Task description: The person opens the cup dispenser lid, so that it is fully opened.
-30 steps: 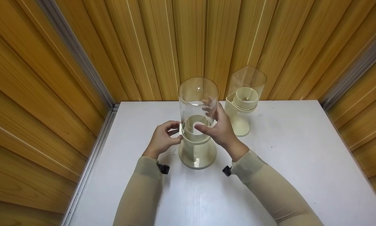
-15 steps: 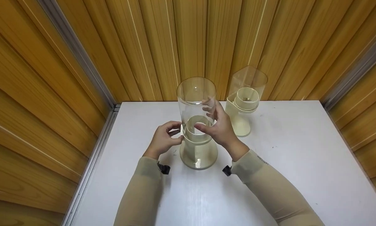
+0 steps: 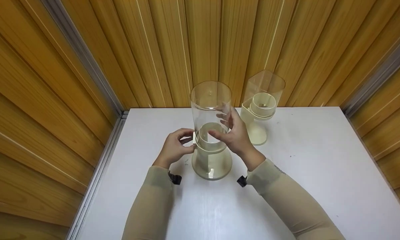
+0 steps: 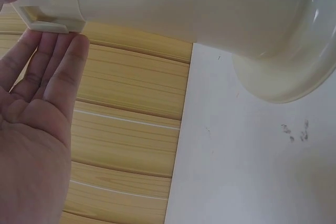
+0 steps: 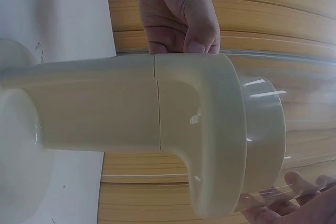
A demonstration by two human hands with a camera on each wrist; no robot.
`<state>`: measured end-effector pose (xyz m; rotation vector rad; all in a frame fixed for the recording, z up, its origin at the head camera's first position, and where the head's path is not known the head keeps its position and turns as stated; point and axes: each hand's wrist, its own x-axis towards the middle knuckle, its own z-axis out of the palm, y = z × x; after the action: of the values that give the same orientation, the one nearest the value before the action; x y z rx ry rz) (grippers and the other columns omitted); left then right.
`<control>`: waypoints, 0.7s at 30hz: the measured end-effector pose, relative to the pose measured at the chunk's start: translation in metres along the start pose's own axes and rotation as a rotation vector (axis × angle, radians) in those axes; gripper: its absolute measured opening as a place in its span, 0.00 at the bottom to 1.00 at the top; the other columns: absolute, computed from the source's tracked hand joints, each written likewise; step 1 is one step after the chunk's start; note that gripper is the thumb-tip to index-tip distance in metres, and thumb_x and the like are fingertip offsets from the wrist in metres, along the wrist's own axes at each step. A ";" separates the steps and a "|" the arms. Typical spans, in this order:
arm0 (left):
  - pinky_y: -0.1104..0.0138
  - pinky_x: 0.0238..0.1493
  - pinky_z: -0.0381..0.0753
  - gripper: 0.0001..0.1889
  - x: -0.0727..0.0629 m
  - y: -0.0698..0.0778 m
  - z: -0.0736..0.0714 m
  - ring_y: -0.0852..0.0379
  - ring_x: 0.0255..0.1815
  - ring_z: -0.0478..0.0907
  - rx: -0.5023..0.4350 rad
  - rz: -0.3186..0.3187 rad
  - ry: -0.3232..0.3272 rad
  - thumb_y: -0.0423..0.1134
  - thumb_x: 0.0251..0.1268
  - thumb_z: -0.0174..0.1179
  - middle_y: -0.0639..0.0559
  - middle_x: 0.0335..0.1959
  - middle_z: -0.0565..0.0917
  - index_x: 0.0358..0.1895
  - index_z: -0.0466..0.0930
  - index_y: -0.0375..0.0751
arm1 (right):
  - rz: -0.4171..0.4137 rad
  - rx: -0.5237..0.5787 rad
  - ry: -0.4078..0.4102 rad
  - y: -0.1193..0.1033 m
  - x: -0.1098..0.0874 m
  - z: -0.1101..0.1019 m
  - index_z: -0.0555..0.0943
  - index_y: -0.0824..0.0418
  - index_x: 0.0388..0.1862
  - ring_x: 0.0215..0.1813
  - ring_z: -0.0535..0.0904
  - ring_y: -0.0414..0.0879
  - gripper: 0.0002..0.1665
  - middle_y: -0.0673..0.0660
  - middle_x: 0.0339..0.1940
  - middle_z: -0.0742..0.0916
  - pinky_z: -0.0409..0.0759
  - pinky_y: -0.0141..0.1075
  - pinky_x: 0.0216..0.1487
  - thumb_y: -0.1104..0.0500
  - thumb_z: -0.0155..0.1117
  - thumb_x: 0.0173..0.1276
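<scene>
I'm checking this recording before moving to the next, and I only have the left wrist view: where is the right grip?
Observer: In the head view, the right grip is curled around the right side of a clear cylinder.
Operator: Does anything show inside that cylinder?
Observer: Yes, in the right wrist view a cream ring shows through its wall, at the lower end.
Operator: Is there another stand on the table besides the one in my view?
Observer: Yes, the head view shows a second cream stand farther back, to the right.
</scene>
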<state>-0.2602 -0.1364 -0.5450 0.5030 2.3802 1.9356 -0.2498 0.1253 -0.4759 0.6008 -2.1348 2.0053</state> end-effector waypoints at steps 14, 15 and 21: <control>0.66 0.74 0.88 0.28 0.000 0.000 0.000 0.43 0.69 0.87 -0.017 0.003 0.003 0.23 0.58 0.77 0.40 0.62 0.89 0.65 0.88 0.33 | -0.045 -0.010 0.030 0.003 -0.006 0.002 0.67 0.62 0.87 0.78 0.80 0.56 0.62 0.59 0.81 0.82 0.75 0.58 0.85 0.50 0.87 0.57; 0.66 0.74 0.88 0.28 0.000 0.000 0.000 0.43 0.69 0.87 -0.019 0.003 0.002 0.23 0.58 0.77 0.40 0.62 0.89 0.64 0.88 0.33 | -0.049 -0.006 0.031 0.003 -0.006 0.002 0.67 0.62 0.87 0.78 0.80 0.56 0.62 0.59 0.81 0.83 0.75 0.58 0.85 0.51 0.87 0.57; 0.65 0.74 0.89 0.27 -0.001 0.001 -0.001 0.44 0.70 0.87 -0.005 -0.008 0.006 0.24 0.59 0.77 0.41 0.61 0.89 0.65 0.88 0.34 | -0.080 0.010 0.023 0.005 -0.008 0.002 0.65 0.61 0.89 0.78 0.80 0.53 0.63 0.57 0.82 0.81 0.76 0.52 0.84 0.54 0.87 0.56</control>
<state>-0.2593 -0.1370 -0.5442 0.4877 2.3774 1.9421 -0.2441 0.1245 -0.4833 0.6508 -2.0554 1.9724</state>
